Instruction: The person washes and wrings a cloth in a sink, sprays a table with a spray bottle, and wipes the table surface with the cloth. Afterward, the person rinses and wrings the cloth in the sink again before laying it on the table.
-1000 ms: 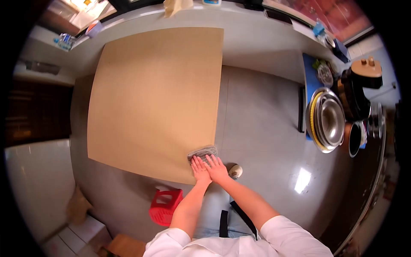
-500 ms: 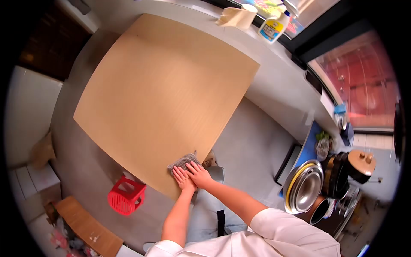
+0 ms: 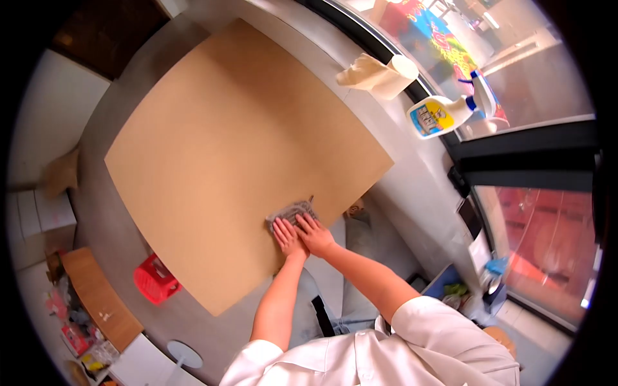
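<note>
A grey cloth (image 3: 280,216) lies folded on the light wood tabletop (image 3: 225,141), close to its near right edge. My left hand (image 3: 291,242) presses on the cloth's near side with its fingers stretched out flat. Right beside it, my right hand (image 3: 317,238) also rests flat on the cloth, fingers extended and slightly apart. The two hands touch near the thumbs, and both arms reach forward from my body. Part of the cloth is hidden under my fingers.
A paper roll (image 3: 402,72) and a spray bottle (image 3: 438,117) stand on the ledge by the window, beyond the table's right side. A red plastic stool (image 3: 154,280) is partly under the left edge. Lower left is a wooden board (image 3: 100,299) beside assorted items.
My hands and the cloth have moved forward, farther from the table's near edge. The view has turned and shifted right, showing more of the window; the stacked pots are out of view.
</note>
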Motion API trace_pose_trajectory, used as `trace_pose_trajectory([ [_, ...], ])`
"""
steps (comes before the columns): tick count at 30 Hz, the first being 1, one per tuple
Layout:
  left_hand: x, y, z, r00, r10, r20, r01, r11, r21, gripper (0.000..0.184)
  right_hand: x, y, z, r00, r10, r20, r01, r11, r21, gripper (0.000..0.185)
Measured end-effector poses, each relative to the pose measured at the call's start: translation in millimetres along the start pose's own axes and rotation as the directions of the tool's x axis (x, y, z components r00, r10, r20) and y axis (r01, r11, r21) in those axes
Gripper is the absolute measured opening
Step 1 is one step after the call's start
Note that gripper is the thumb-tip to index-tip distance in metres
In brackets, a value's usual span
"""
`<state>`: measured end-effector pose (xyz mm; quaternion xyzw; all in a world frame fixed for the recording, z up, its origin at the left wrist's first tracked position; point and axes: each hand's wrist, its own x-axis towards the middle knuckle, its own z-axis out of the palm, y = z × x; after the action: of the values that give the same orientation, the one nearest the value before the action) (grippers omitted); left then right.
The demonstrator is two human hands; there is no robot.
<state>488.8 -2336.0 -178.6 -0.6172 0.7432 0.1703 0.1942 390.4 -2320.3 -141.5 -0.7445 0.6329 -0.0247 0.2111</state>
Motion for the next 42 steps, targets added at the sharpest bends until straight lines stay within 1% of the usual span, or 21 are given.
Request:
trace_pose_trajectory([
  [1,7.1,30.7,-12.4,0.999,-0.003,0.045,0.005,0.999,-0.050,0.082,-2.2,28.1,-18.0,0.998,-0.018,0.060,0.022,0.998,-0.053,0.048],
  [2,17.4,59.9,-1.6,0.997,-0.003,-0.083,-0.004,0.997,-0.079,0.081,-2.3,60.3,-31.4,0.996,-0.040,0.086,0.045,0.997,-0.055,0.048],
  [4,27.6,116.6,-8.2,0.991,0.024,-0.135,-0.028,0.999,-0.026,0.082,-12.5,112.0,-54.6,0.999,-0.027,0.025,0.027,1.000,-0.011,0.047],
  [6,47.1,177.6,-31.3,0.984,-0.028,-0.179,0.033,0.999,0.021,0.080,-12.4,162.3,-83.5,0.993,-0.030,0.114,0.033,0.999,-0.022,0.050],
  [8,52.4,226.4,-78.8,0.969,0.026,0.244,-0.027,1.000,-0.002,0.077,-20.3,204.0,-101.5,0.963,0.109,0.245,-0.110,0.994,-0.008,0.053],
  [9,56.3,246.5,-75.5,0.966,0.005,0.257,-0.003,1.000,-0.009,0.077,-22.0,226.7,-103.2,0.952,0.118,0.281,-0.081,0.987,-0.139,0.054],
  [11,71.5,282.5,-65.5,0.993,0.063,0.103,-0.059,0.997,-0.039,0.075,-21.6,256.4,-117.2,0.919,0.184,0.348,-0.134,0.977,-0.163,0.051],
  [14,80.8,305.4,-58.1,1.000,0.009,-0.014,-0.010,0.995,-0.101,0.074,-17.2,277.7,-121.8,0.912,0.172,0.373,-0.117,0.979,-0.166,0.050],
  [16,79.7,305.3,-63.8,1.000,0.003,0.020,-0.001,0.993,-0.118,0.073,-17.5,284.5,-118.5,0.912,0.151,0.381,-0.103,0.984,-0.143,0.050],
  [18,81.8,302.4,-68.6,0.999,0.005,0.039,0.000,0.991,-0.131,0.072,-15.3,285.8,-114.7,0.962,0.064,0.264,-0.011,0.980,-0.199,0.051],
  [24,90.5,296.4,-73.8,1.000,0.012,0.003,-0.012,0.997,-0.080,0.070,-2.2,288.5,-112.3,0.971,0.015,0.239,0.018,0.991,-0.136,0.059],
  [26,105.6,287.4,-72.8,0.992,0.038,-0.123,-0.064,0.974,-0.216,0.069,11.6,291.5,-107.5,0.982,-0.031,0.187,0.061,0.986,-0.157,0.061],
  [27,115.4,282.7,-73.7,0.992,0.021,-0.121,-0.048,0.974,-0.221,0.069,21.1,291.6,-103.9,0.989,-0.069,0.132,0.092,0.980,-0.178,0.063],
  [29,140.4,271.6,-75.3,0.979,0.012,-0.205,-0.049,0.983,-0.179,0.067,48.3,286.2,-112.9,0.985,-0.068,0.157,0.092,0.984,-0.149,0.063],
  [31,155.5,252.5,-95.6,0.984,0.001,-0.180,-0.028,0.989,-0.143,0.066,78.9,275.4,-120.7,0.983,-0.047,0.178,0.078,0.982,-0.174,0.066],
  [33,168.4,235.4,-111.5,0.987,0.014,-0.163,-0.033,0.993,-0.111,0.064,106.0,252.6,-137.6,0.966,-0.011,0.258,0.068,0.974,-0.215,0.065],
  [34,173.6,221.1,-112.8,0.983,-0.007,-0.186,-0.032,0.979,-0.204,0.060,116.0,238.0,-143.3,0.944,0.034,0.327,0.049,0.969,-0.242,0.065],
  [36,171.6,189.3,-112.6,0.979,-0.029,-0.202,-0.034,0.953,-0.301,0.056,126.4,214.8,-131.9,0.941,0.030,0.338,0.073,0.954,-0.289,0.065],
  [38,159.9,152.6,-110.0,0.985,-0.047,-0.168,-0.004,0.957,-0.290,0.056,130.8,186.6,-113.2,0.936,0.023,0.352,0.100,0.939,-0.328,0.065],
  [40,148.3,114.4,-91.0,0.979,-0.060,-0.195,0.009,0.967,-0.254,0.058,127.5,151.6,-93.4,0.960,-0.109,0.257,0.186,0.935,-0.301,0.069],
  [42,128.0,65.7,-66.7,0.975,-0.065,-0.214,0.019,0.977,-0.212,0.060,125.8,102.0,-75.0,0.955,-0.108,0.277,0.193,0.933,-0.305,0.067],
])
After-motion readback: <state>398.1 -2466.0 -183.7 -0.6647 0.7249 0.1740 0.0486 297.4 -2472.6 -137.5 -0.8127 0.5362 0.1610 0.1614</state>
